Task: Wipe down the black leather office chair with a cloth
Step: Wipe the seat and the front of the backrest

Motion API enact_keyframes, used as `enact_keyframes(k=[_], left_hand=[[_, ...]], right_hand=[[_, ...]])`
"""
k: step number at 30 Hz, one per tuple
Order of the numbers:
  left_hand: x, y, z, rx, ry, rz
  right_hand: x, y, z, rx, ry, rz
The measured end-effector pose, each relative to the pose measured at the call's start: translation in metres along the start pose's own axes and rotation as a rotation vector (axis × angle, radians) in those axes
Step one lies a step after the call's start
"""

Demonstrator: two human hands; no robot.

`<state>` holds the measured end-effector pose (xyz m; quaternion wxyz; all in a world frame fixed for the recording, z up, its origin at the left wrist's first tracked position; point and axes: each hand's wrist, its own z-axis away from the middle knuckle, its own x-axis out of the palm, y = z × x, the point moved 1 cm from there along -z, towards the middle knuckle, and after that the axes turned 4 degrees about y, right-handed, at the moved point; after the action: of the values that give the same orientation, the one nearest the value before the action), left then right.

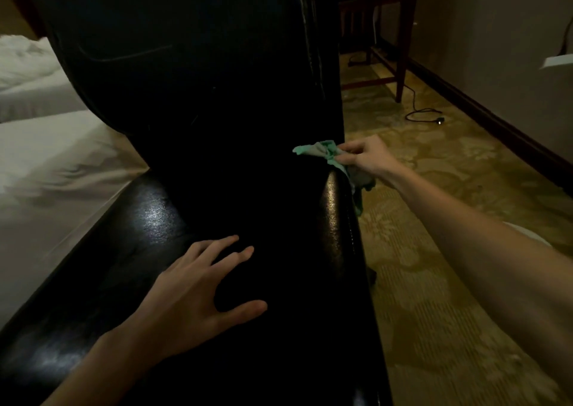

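Black leather of the office chair (192, 101) fills the middle of the view, its tall backrest rising dark at the top and its glossy seat running toward the camera, with light glinting on the left part of the seat and along the right edge. The left hand (198, 294) lies flat on the seat, palm down, fingers spread wide and thumb stretched out to the right, gripping nothing. The right hand (366, 157) reaches in from the right side with its forearm over the floor, and its fingers are pinched shut on a green and grey cloth (328, 154). The cloth is bunched up, one crumpled end pressed against the chair at the right edge where the backrest meets the seat, the other end hanging down beside the seat's side. The two hands are well apart, the left near the camera on the seat and the right farther off at the chair's edge. A bed (46, 145) with white sheets stands just beside the chair on the left. On the right is patterned yellowish carpet (434, 281), where a black cable (418, 114) lies coiled near the legs of a dark wooden table (403, 49) against the wall.
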<state>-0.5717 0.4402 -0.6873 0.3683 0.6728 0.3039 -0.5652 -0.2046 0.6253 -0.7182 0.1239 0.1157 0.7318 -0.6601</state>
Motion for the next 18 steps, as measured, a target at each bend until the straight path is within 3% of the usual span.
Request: enact_keyframes(k=[5, 11, 18], left_hand=[[-0.003, -0.002, 0.003, 0.027, 0.069, 0.069], [-0.001, -0.010, -0.001, 0.065, 0.032, 0.004], [-0.003, -0.009, -0.008, 0.048, -0.047, -0.027]], right_hand=[[-0.008, 0.007, 0.024, -0.123, -0.022, 0.082], [0.008, 0.005, -0.011, -0.113, 0.276, 0.088], [0.007, 0.011, -0.031, -0.101, 0.131, 0.063]])
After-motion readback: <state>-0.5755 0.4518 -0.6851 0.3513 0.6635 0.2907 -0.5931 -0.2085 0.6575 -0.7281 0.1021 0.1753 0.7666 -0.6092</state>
